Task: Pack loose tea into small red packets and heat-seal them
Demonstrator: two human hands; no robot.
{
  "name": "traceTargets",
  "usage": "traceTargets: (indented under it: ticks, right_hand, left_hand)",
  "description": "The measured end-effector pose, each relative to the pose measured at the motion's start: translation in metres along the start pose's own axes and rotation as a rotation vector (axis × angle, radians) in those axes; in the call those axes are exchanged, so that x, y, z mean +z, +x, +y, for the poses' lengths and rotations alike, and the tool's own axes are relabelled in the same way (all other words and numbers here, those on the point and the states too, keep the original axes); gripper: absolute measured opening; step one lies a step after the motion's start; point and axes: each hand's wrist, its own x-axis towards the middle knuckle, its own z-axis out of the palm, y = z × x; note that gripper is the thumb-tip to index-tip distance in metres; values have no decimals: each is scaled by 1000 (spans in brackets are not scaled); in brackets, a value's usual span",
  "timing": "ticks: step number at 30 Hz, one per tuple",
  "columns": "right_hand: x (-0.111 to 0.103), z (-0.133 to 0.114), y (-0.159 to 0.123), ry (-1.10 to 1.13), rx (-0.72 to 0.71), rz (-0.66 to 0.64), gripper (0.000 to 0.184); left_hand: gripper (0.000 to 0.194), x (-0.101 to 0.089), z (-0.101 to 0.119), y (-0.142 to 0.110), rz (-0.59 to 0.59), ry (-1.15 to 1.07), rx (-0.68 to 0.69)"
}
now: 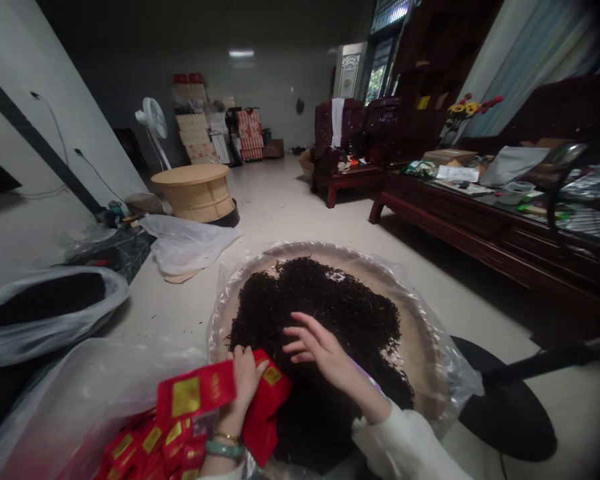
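Observation:
My left hand (244, 383), with a green bangle at the wrist, is closed on red packets with gold labels. One red packet (211, 388) sticks out to the left of the fingers, and more red packaging (264, 427) shows on the right of the hand. My right hand (316, 352) hovers with fingers spread over a heap of dark dried leaves (320, 293), which looks like loose tea. The leaves lie on a large round tray (420, 333) lined with clear plastic. Below my left hand, several red packets (147, 443) lie piled in a clear plastic bag (105, 367).
At the left stands a plastic-lined container (115, 293) of dark leaves. A round woven stool (193, 190) and a plastic sheet (187, 243) are ahead on the left. A black round base (510, 413) sits right of the tray. A cluttered wooden table (460, 227) runs along the right.

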Motion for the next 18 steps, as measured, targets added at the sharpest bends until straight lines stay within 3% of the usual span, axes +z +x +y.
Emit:
traceTargets:
  ticks: [3,8,14,18]
  right_hand:
    - [-18,7,4,-39,23,148,60]
    - [-45,30,0,-134,94,149,58]
    - [-47,44,1,-298,39,143,52]
    - [-34,37,-3,-590,-191,93,31]
  left_hand:
    - [33,-4,10,-1,-98,195,-68]
    - [35,-12,19,-1,-182,338,-19]
    - [23,-16,10,-3,-97,173,51]
    - [13,-29,21,-1,-101,-99,194]
